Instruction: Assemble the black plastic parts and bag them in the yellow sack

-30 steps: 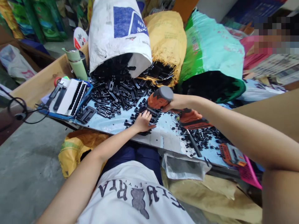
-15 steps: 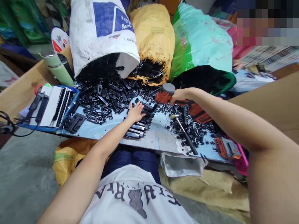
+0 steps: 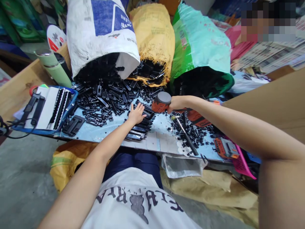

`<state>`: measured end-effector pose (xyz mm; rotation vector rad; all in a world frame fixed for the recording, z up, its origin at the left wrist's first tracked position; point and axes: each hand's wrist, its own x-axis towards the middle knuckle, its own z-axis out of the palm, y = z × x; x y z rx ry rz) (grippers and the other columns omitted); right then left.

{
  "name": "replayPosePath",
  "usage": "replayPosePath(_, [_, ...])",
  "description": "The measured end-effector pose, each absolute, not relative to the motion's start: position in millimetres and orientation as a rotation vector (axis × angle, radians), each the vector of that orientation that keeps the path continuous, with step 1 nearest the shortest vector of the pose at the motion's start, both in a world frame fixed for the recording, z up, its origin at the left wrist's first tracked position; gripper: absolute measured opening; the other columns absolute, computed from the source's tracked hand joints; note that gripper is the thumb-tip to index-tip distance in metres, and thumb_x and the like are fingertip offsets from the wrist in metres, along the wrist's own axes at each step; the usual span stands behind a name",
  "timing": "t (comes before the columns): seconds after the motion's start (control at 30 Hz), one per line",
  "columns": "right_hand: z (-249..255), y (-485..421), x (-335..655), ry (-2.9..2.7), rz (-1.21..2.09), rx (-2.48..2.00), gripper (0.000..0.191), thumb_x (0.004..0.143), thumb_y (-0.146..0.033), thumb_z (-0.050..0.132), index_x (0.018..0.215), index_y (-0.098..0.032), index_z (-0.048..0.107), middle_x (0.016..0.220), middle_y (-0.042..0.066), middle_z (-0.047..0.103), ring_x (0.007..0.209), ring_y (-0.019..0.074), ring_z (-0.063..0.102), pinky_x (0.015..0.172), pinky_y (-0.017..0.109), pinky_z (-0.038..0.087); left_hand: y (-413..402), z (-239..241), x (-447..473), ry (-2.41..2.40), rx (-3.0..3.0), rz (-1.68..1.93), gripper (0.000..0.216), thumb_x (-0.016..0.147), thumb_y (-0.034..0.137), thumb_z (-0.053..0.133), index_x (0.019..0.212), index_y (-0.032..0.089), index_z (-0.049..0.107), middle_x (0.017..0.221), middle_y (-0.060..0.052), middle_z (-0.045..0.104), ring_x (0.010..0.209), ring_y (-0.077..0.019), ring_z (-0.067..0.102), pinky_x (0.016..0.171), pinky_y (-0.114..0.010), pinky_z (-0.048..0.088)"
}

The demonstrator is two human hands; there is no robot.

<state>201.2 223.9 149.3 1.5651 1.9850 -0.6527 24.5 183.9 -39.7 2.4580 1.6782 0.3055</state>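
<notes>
My left hand lies with fingers spread on a row of long black plastic strips, set side by side near the table's front edge. My right hand is wrapped round the grip of an orange and black cordless drill. The drill's front end points down toward the right end of the strips; whether its tip touches one I cannot tell. Beneath my right forearm is a heap of small dark screws. A hammer with a black handle lies on the heap's near side.
White, yellow and green sacks open toward me, with black parts spilling out. A blue tray, a green flask and a spare battery flank the work. A cardboard panel stands at right; another person is beyond.
The drill in my right hand has dropped slightly, nearer the strips. My left hand stays spread on them. The whole view has shifted a little.
</notes>
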Motion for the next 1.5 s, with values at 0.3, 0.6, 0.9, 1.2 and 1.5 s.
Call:
replayPosePath(0.3, [163,195,190,2.013,-0.58,1.512,0.014,0.063,-0.028,0.068,0.065,-0.015,0.064,0.054,0.006,0.058,0.057,0.0209,0.059,0.05,0.029,0.044,134,-32,28,1.56,2.414,0.19,0.068,0.09,0.057,0.023,0.14,0.011,0.033,0.149,-0.011,0.028,0.141,-0.0238,0.016,0.114,-0.048,0.009])
replayPosePath(0.6, [151,184,185,2.019,-0.467,1.409,0.014,0.062,-0.027,0.066,0.073,-0.019,0.068,0.053,0.002,0.058,0.057,0.0197,0.059,0.051,0.028,0.043,112,-33,28,1.511,2.359,0.207,0.081,0.086,0.065,0.021,0.142,0.008,0.028,0.151,-0.012,0.022,0.141,-0.0247,0.014,0.115,-0.044,0.01])
replayPosePath(0.9, [163,146,184,2.099,-0.347,1.371,0.026,0.06,-0.03,0.069,0.085,-0.021,0.072,0.072,0.003,0.066,0.076,0.0219,0.063,0.064,0.028,0.046,59,-42,19,1.517,2.504,0.207,0.088,0.077,0.058,0.054,0.142,0.006,0.027,0.151,-0.018,0.02,0.141,-0.0308,0.012,0.114,-0.047,0.009])
replayPosePath(1.2, [157,132,174,1.991,-0.347,1.353,0.022,0.064,-0.028,0.063,0.08,-0.016,0.071,0.066,0.006,0.066,0.064,0.0216,0.063,0.058,0.029,0.044,55,-47,20,1.561,2.578,0.278,0.079,0.081,0.048,0.055,0.141,0.004,0.028,0.15,-0.018,0.024,0.14,-0.0288,0.016,0.114,-0.045,0.011])
replayPosePath(1.5, [161,107,164,2.163,-0.317,1.201,0.025,0.061,-0.031,0.065,0.081,-0.018,0.072,0.076,0.008,0.068,0.075,0.0249,0.064,0.06,0.029,0.043,53,-58,18,1.517,2.572,0.407,0.069,0.08,0.042,0.057,0.135,0.004,0.04,0.143,-0.022,0.037,0.139,-0.0323,0.019,0.114,-0.049,0.013])
